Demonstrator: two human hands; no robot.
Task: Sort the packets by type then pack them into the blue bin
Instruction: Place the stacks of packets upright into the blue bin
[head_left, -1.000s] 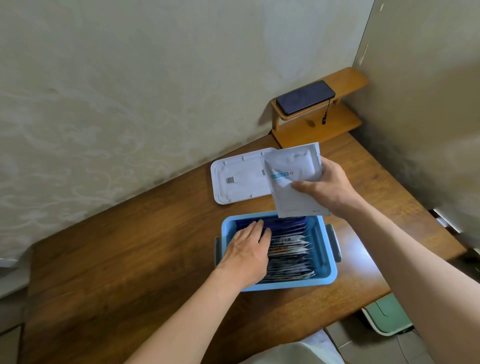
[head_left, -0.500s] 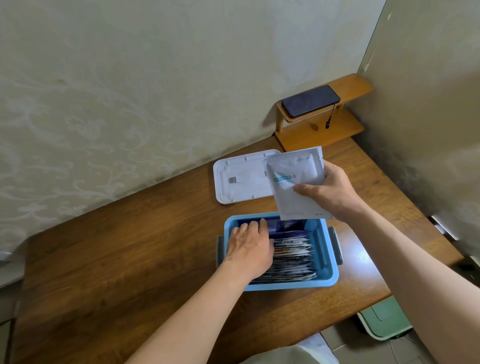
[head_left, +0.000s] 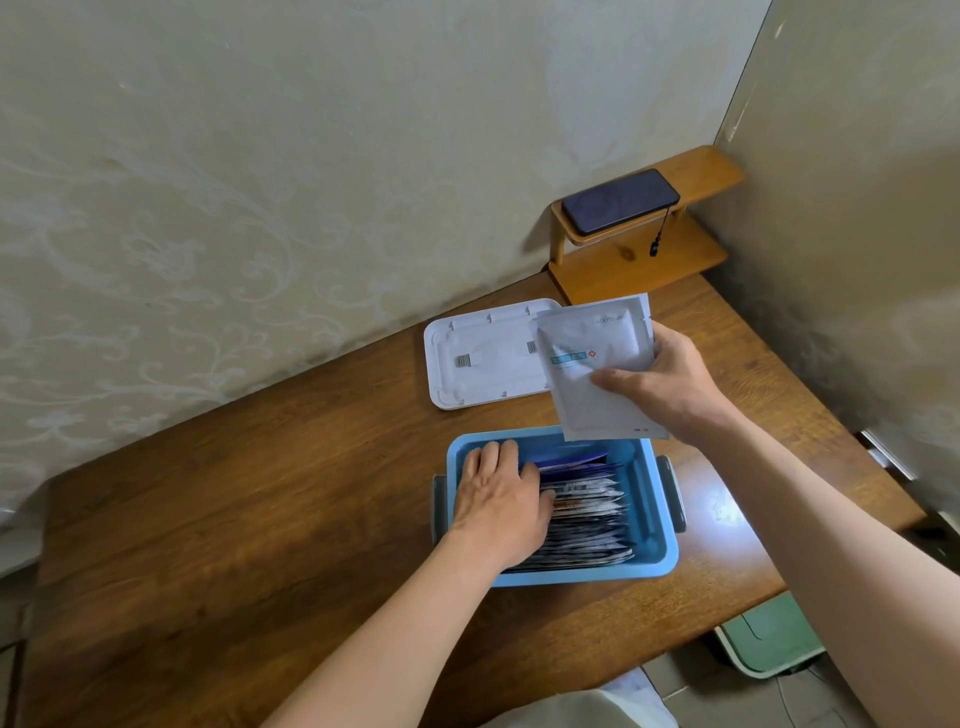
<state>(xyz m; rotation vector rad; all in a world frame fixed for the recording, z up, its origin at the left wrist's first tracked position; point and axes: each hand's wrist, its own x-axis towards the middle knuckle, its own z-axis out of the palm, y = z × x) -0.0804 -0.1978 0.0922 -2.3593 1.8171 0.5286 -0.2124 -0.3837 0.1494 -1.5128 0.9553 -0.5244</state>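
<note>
The blue bin (head_left: 657, 525) stands on the wooden table, filled with a row of upright packets (head_left: 587, 512), dark and silver-edged, with purple ones at the far end. My left hand (head_left: 501, 504) lies flat inside the bin, its fingers pressing the packets' left side. My right hand (head_left: 665, 387) holds a thin stack of white packets (head_left: 589, 364) with a teal label, tilted, just above the bin's far rim.
The bin's white lid (head_left: 483, 358) lies upside down behind the bin. A small wooden shelf (head_left: 649, 260) in the corner carries a dark phone (head_left: 618, 200). Walls close in at the back and right. A green stool (head_left: 769, 639) sits below the table's right edge.
My left hand has slid toward the bin's far left corner. The white packets in my right hand stay about where they were above the far rim. The view has shifted slightly.
</note>
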